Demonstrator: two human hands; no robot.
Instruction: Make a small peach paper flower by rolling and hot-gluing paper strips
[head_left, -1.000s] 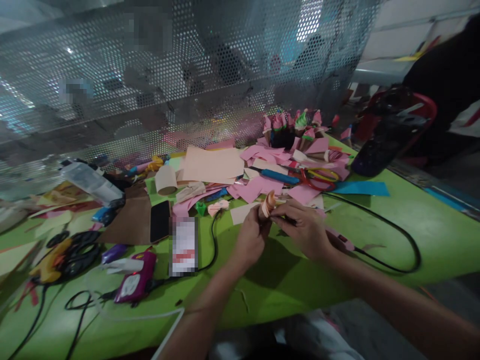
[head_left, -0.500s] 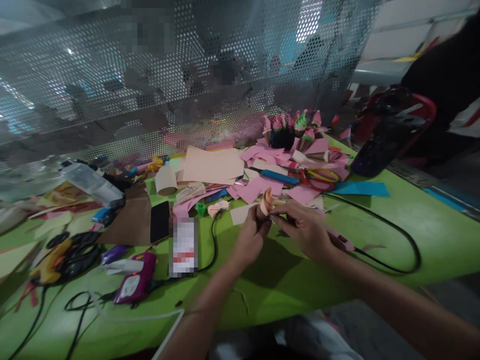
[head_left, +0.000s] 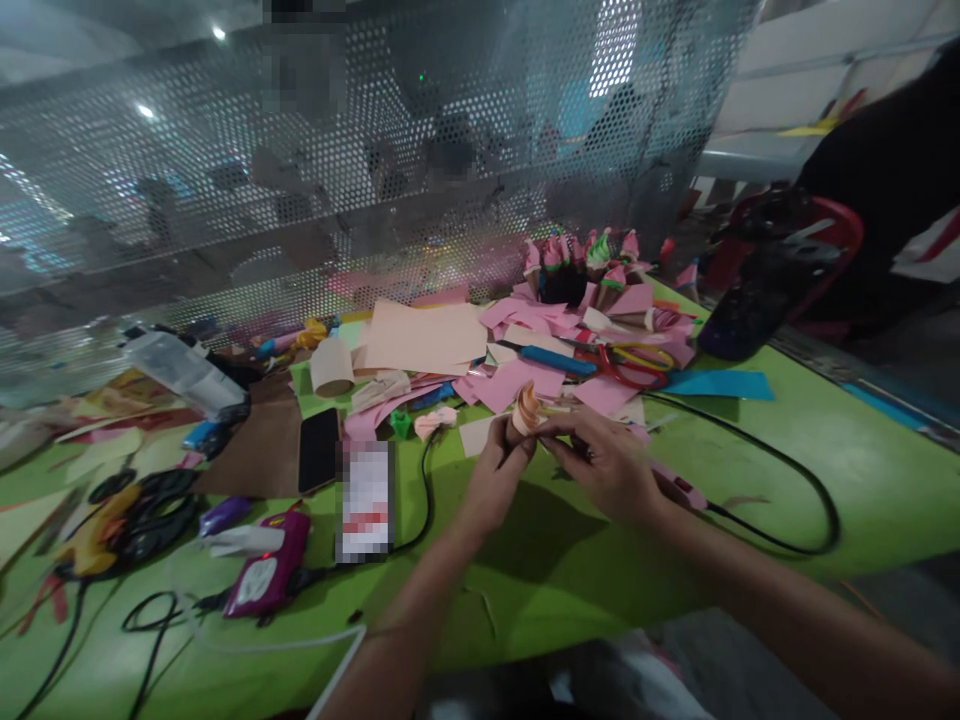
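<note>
Left hand (head_left: 495, 478): fingers closed round the base of one orange-and-cream swirl (head_left: 528, 412), best kept steady without squeezing; right hand (head_left: 616, 468): fingertips close together at its lower edge, grip unclear, best worked lightly. Swirl: between both hands, tip projecting above the left fingers, over the green surface (head_left: 885, 490).

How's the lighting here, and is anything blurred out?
All in the head view: dim light; a soft shadow on the green table below the left hand and right hand; small lights glaring at upper left; a pale rectangle masked by pixelation; the held swirl slightly soft.
</note>
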